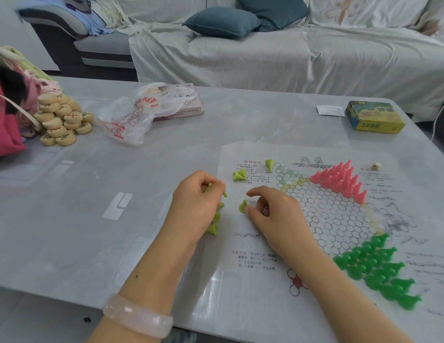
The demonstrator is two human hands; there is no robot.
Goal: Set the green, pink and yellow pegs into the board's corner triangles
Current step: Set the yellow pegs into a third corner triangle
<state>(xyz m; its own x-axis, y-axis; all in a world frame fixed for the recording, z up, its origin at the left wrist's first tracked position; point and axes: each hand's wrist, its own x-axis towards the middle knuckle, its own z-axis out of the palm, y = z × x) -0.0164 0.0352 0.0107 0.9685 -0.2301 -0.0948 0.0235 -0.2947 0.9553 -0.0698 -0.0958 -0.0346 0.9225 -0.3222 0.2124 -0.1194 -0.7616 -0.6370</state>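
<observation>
mid-frame, the left hand [198, 194] curls its fingers round several small yellow-green plastic pegs [213, 227]; the right hand [273, 211] pinches one lying on the printed paper board [337, 214], pink pegs [340, 180] and green pegs [379, 268] already filling two corners.

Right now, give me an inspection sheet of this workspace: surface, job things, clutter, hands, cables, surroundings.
Surface: grey table, paper board lying flat.
Job's things: pink pegs and green pegs stand in corner triangles; yellow pegs lie loose, none placed.
Clutter: wooden discs, plastic bag, green box, die.
Hands: left hand holds several yellow pegs; right hand pinches one.
Cables: white cord at right edge.
Surroundings: covered sofa.
</observation>
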